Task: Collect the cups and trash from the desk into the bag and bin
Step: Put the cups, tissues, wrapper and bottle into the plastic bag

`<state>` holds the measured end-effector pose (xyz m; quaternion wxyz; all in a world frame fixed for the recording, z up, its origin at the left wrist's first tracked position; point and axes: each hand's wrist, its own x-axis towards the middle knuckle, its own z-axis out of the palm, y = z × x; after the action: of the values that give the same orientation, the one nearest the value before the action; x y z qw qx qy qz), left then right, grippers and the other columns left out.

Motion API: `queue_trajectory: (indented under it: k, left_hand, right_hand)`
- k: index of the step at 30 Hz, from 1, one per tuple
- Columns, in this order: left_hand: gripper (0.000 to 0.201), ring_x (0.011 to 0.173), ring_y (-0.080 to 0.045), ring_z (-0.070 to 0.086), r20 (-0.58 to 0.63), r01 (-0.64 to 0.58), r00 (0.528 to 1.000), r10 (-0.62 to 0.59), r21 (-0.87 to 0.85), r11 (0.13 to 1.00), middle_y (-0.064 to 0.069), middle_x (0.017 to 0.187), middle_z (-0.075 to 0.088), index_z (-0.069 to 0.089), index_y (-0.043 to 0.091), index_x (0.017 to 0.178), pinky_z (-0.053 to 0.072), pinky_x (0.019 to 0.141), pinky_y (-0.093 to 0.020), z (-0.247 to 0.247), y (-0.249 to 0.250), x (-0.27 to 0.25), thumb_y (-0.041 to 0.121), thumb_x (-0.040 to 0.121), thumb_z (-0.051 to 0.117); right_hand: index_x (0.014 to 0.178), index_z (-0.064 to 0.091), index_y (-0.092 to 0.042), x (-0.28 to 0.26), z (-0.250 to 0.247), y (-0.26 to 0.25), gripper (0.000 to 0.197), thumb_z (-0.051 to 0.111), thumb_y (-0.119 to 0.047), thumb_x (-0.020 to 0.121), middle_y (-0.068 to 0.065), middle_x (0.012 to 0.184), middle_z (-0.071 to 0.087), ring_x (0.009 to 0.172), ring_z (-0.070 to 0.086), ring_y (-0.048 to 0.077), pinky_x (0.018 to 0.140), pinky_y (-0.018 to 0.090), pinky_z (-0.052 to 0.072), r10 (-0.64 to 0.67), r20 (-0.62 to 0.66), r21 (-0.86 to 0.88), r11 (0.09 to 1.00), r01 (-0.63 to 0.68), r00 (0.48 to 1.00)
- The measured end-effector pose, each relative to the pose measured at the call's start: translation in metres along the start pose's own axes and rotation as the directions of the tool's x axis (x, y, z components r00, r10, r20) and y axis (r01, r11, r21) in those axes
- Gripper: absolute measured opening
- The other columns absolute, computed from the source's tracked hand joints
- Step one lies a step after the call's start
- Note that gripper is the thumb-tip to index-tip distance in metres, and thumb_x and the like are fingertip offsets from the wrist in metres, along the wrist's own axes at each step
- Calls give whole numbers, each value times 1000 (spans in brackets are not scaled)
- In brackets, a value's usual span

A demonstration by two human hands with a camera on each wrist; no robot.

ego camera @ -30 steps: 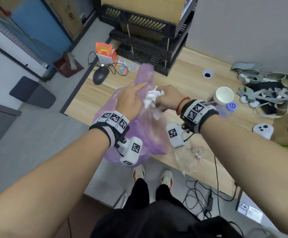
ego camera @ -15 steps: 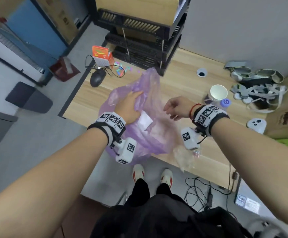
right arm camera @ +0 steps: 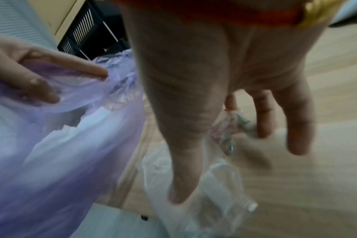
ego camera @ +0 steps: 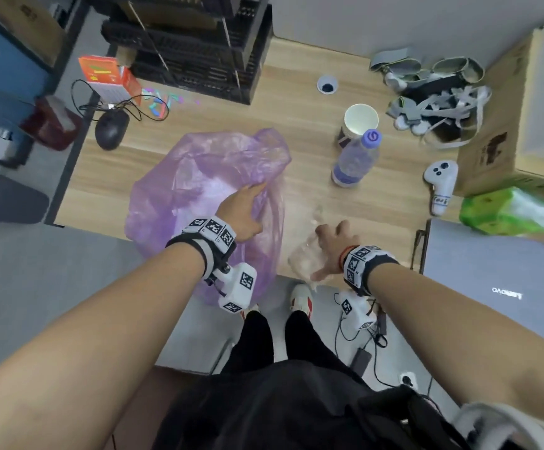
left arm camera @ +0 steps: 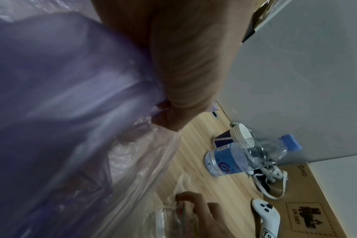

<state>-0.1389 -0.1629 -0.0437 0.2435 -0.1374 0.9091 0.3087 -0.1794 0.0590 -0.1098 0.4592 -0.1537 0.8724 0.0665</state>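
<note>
From your head view, your right hand (ego camera: 334, 246) has left the purple bag (ego camera: 205, 190) and moved down to the clear plastic wrapper (ego camera: 303, 258) at the front edge of the desk (ego camera: 296, 131). Its fingers are spread and touch the wrapper. The white paper you held a second ago is now inside the bag. Your left hand (ego camera: 243, 212) still pinches the bag's rim and keeps it open. The bag hangs partly over the desk's front edge. The paper cup (ego camera: 359, 121) and the water bottle (ego camera: 355, 157) stand touching, farther back, with bare desk between them and your right hand.

From your left wrist, your left hand (left arm camera: 173, 99) grips the bag (left arm camera: 61, 96).

From your right wrist, your right hand's fingers (right arm camera: 296, 128) are straight over the wrapper (right arm camera: 214, 185), which lies just beside the bag (right arm camera: 61, 145). The picture is blurry.
</note>
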Motion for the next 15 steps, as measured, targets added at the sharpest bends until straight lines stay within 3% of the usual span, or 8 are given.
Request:
queue_trajectory:
  k: [2,4,7,10,11,13,15]
  left_hand:
    - [94,144,-23,33,16,14,1000,-14,-3,1000,-4,160,27,25,18,154,29,115,-30,6,-2,-1,4,73,71]
    - [92,144,-24,34,17,20,1000,-20,-11,1000,-5,160,27,25,19,154,29,115,-30,11,-5,-3,5,75,70]
    - [88,145,-23,32,4,28,1000,-28,-20,999,-5,160,27,25,18,153,26,114,-27,14,-9,-7,6,78,67]
    - [90,146,-22,31,-13,46,999,-46,-36,998,-3,161,26,24,19,154,26,114,-27,11,-11,-9,2,76,66]
    - [91,146,-21,30,-23,53,998,-54,-49,997,-3,161,25,24,19,154,26,114,-27,8,-11,-9,0,74,64]
    - [93,147,-22,28,-54,54,997,-58,-79,995,-3,161,24,22,20,154,26,113,-27,0,-7,-11,-2,73,62]
    - [94,146,-25,29,-101,38,994,-50,-115,993,-4,161,25,21,21,155,29,112,-28,-13,1,-12,-2,73,62]
  right_hand:
    - [127,30,-26,4,4,-4,89,83,-37,56,13,124,27,99,56,46,89,49,51,1,-105,62,998,5,994]
    - [122,42,-21,14,7,-3,61,72,-17,69,14,122,34,91,62,44,86,47,54,6,-165,158,987,21,986]
    - [114,59,-17,26,4,5,36,64,-15,78,17,117,60,98,63,38,84,38,53,-28,-142,149,988,50,989]
    - [102,65,-14,24,-14,7,22,60,-18,81,15,104,70,94,66,36,77,35,53,-36,-194,227,971,80,980]
    - [93,66,-14,23,-24,5,15,57,-19,81,15,97,71,89,67,36,76,36,56,-28,-227,318,943,101,974]
    - [72,61,-19,13,-48,-10,8,55,-16,76,16,82,71,71,69,34,68,44,61,-39,-246,573,800,178,968]
    - [67,61,-20,1,-76,-33,15,60,-6,73,18,75,69,57,67,30,56,44,61,-74,-250,727,644,238,966]
